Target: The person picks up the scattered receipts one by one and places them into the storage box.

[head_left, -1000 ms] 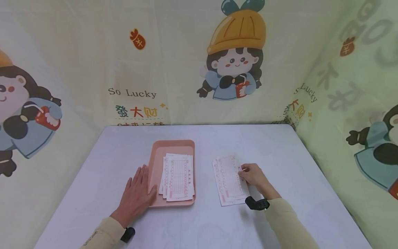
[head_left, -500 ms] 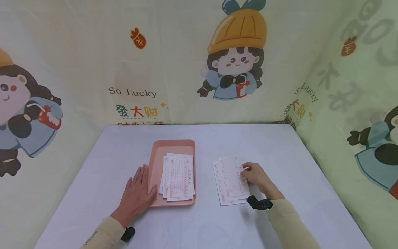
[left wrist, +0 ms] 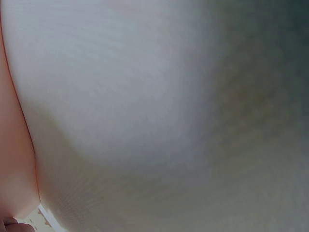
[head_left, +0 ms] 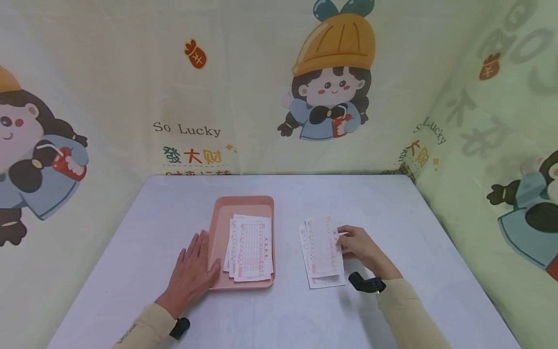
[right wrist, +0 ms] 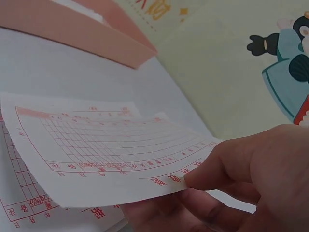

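A white paper slip with a red printed form is pinched at its right edge by my right hand, thumb on top. In the right wrist view this slip bends and is lifted above another printed slip. More slips lie beneath it on the table. My left hand rests with straight fingers along the left side of a pink tray, its thumb over the rim. Several overlapping slips lie in that tray. The left wrist view is mostly blurred.
A white table carries the tray and the slips. Printed cloth walls rise behind it and on both sides. Black bands sit on both wrists, by the cuffs of the beige sleeves.
My right hand has shifted slightly right. The top slip has separated from those under it, and its lower end has risen and swung left. The left hand and tray have stayed put.
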Available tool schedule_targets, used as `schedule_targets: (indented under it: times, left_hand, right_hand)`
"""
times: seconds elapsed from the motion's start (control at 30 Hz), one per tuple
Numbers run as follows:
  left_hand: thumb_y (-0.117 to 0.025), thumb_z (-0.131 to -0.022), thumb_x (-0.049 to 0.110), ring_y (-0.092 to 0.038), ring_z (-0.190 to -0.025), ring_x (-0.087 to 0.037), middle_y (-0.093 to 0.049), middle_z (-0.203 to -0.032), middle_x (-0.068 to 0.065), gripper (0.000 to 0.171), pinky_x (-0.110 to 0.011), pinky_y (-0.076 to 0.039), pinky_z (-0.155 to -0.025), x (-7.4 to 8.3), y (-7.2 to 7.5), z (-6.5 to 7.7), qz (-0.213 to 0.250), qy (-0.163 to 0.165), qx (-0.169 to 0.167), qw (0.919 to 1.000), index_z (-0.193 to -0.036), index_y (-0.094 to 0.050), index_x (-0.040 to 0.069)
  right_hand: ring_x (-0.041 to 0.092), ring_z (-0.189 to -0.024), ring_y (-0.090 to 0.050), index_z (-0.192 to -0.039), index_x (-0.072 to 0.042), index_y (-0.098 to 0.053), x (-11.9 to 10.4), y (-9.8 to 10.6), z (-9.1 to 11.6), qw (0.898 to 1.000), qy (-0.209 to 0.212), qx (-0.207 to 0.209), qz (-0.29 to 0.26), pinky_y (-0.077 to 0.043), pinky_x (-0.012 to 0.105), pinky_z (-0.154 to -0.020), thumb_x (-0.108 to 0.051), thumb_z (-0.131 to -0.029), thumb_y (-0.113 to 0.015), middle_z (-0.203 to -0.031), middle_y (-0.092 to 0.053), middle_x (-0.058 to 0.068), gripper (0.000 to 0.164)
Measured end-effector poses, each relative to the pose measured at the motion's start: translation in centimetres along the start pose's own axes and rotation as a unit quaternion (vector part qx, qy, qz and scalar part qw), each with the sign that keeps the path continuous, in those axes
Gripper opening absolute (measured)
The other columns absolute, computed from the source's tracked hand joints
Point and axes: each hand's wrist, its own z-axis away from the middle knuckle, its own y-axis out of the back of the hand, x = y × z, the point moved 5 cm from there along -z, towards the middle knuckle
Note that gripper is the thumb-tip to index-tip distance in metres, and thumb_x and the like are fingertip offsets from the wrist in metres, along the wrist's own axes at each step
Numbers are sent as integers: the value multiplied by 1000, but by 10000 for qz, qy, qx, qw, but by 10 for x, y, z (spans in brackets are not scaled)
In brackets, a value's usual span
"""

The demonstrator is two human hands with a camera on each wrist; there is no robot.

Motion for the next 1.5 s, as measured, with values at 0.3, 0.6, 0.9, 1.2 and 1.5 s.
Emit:
schedule_targets:
  times: [0.3, 0.6, 0.9, 1.2, 1.5]
  left_hand:
    - [-48, -97, 41, -18, -152, -41, -20, -164, -22, 81, -65, -22, -117, 0, 0, 0, 38, -18, 17, 10000, -156, -15, -4]
    - [-47, -98, 42, -17, -152, -41, -20, -164, -22, 81, -65, -21, -118, -2, 0, 2, 18, 29, -37, 10000, -157, -15, -3]
    - [-47, -98, 42, -18, -151, -41, -19, -164, -22, 81, -65, -22, -118, -2, 0, 2, 25, -7, -32, 10000, -157, -14, -3]
    - [-47, -98, 41, -18, -151, -41, -21, -163, -22, 80, -66, -22, -117, -1, 1, 0, 36, -36, 3, 10000, -156, -15, -4]
    - [-48, -98, 41, -18, -151, -42, -20, -163, -22, 81, -66, -23, -117, 0, 0, 0, 41, -46, 9, 10000, -156, -15, -4]
  right_hand:
    - [23, -89, -64, -136, -1, -52, -4, -1, 1, 9998, 57, -82, -197, -60, 35, -78, -8, -94, -53, -118, -65, 18, 43]
    - [24, -89, -65, -139, -1, -49, -13, -3, 1, 9988, 220, -179, -407, -59, 34, -77, -9, -95, -54, -118, -65, 19, 44]
    - [24, -89, -64, -140, -2, -49, -24, -10, 1, 9979, 311, -260, -506, -58, 32, -76, -10, -95, -54, -118, -65, 19, 46]
    - [24, -88, -65, -138, -3, -51, -33, -21, -2, 9956, 396, -432, -728, -59, 31, -74, -9, -94, -56, -114, -66, 18, 45]
    - [24, -90, -65, -140, -5, -50, -41, -44, -5, 9941, 394, -605, -810, -59, 31, -74, -8, -93, -57, -116, -67, 16, 48]
